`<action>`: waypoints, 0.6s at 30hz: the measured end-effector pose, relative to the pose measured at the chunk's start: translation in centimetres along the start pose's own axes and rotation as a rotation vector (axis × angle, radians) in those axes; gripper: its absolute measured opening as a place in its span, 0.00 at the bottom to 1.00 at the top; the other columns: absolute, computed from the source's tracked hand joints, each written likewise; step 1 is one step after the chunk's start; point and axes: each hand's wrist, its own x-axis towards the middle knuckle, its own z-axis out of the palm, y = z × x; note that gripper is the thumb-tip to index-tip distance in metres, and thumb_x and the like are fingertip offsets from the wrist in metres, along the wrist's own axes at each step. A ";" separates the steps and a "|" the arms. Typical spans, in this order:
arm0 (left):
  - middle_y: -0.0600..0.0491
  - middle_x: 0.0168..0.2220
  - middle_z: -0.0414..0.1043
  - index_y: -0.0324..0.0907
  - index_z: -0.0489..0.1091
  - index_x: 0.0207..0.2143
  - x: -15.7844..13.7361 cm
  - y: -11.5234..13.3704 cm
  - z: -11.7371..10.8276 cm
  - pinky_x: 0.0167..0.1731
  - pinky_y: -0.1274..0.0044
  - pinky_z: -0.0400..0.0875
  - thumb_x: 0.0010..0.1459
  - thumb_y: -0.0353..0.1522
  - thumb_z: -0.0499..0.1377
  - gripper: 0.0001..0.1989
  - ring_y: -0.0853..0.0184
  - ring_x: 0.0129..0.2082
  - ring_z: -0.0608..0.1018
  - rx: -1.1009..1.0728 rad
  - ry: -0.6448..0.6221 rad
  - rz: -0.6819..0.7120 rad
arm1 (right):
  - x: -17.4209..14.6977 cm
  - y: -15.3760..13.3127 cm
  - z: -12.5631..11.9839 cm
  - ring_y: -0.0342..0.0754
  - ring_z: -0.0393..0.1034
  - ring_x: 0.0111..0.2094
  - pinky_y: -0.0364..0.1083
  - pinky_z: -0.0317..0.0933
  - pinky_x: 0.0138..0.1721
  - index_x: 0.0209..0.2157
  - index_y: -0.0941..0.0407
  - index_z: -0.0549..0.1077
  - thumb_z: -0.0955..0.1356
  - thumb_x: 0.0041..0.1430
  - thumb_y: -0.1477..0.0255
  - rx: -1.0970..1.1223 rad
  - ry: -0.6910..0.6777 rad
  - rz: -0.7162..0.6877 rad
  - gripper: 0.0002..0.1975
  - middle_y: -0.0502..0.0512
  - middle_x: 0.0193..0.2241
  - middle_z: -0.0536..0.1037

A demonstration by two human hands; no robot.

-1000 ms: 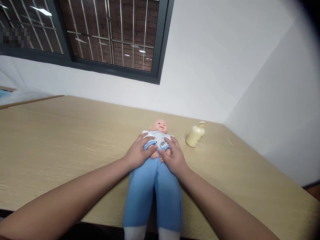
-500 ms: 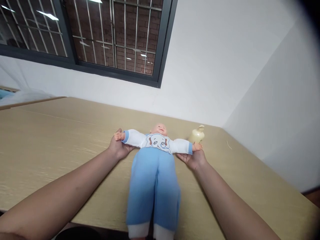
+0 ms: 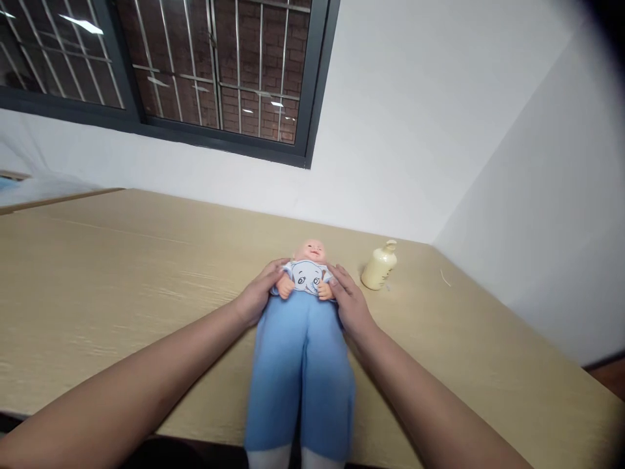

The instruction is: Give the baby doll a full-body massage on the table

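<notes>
A pale wooden counter (image 3: 122, 273) carries a baby doll (image 3: 303, 339). The left hand (image 3: 256, 296) and right hand (image 3: 349, 303) each have a closed grip on a doll arm folded at centre frame. The doll's legs overhang the lower edge, so a tug might slide it off.

both forearms reach forward and converge. left hand (image 3: 258, 294) and right hand (image 3: 350, 303) are cupped inward, palms facing each other, fingers curled and gripping.

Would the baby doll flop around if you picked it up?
Probably. The doll has a soft cloth body, and its legs droop past the table edge. Its head looks like hard plastic, so that end likely stays stiff.
</notes>
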 end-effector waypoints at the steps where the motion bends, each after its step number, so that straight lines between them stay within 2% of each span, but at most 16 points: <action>1: 0.45 0.54 0.72 0.42 0.70 0.52 0.0 -0.3 0.0 0.57 0.60 0.63 0.58 0.45 0.59 0.24 0.52 0.56 0.71 0.098 -0.003 0.022 | -0.1 -0.1 0.1 0.54 0.46 0.69 0.59 0.40 0.67 0.55 0.47 0.73 0.67 0.60 0.54 -0.078 -0.018 -0.030 0.24 0.53 0.65 0.62; 5: 0.44 0.57 0.68 0.43 0.70 0.53 0.2 -0.9 0.1 0.60 0.60 0.57 0.59 0.45 0.59 0.23 0.52 0.60 0.66 0.512 0.034 0.119 | -0.3 -0.2 0.4 0.54 0.49 0.68 0.56 0.47 0.65 0.52 0.48 0.76 0.70 0.56 0.58 -0.209 -0.057 -0.072 0.22 0.57 0.65 0.61; 8: 0.45 0.59 0.65 0.45 0.69 0.53 0.2 -1.1 0.3 0.63 0.60 0.51 0.59 0.44 0.59 0.22 0.53 0.64 0.60 0.668 0.056 0.151 | -0.4 -0.4 0.7 0.55 0.51 0.67 0.56 0.51 0.64 0.50 0.48 0.77 0.72 0.53 0.60 -0.255 -0.040 -0.066 0.22 0.58 0.64 0.60; 10: 0.46 0.58 0.64 0.46 0.69 0.53 0.1 -1.1 0.3 0.64 0.61 0.50 0.59 0.44 0.58 0.22 0.54 0.65 0.59 0.698 0.053 0.154 | -0.4 -0.5 0.7 0.55 0.52 0.66 0.56 0.50 0.65 0.50 0.48 0.77 0.72 0.53 0.61 -0.269 -0.039 -0.068 0.22 0.58 0.63 0.62; 14: 0.46 0.56 0.67 0.45 0.69 0.52 0.2 -1.0 0.1 0.62 0.63 0.53 0.60 0.44 0.58 0.21 0.55 0.62 0.63 0.681 0.038 0.180 | -0.2 -0.3 0.4 0.55 0.52 0.66 0.56 0.47 0.65 0.52 0.50 0.76 0.71 0.53 0.60 -0.240 -0.042 -0.081 0.23 0.60 0.63 0.63; 18: 0.47 0.52 0.72 0.43 0.72 0.49 0.2 -0.9 -0.1 0.58 0.63 0.61 0.60 0.45 0.57 0.20 0.54 0.57 0.70 0.453 0.039 0.124 | 0.3 0.7 -0.3 0.56 0.53 0.66 0.58 0.48 0.65 0.55 0.50 0.73 0.69 0.56 0.57 -0.064 0.016 -0.064 0.26 0.57 0.62 0.65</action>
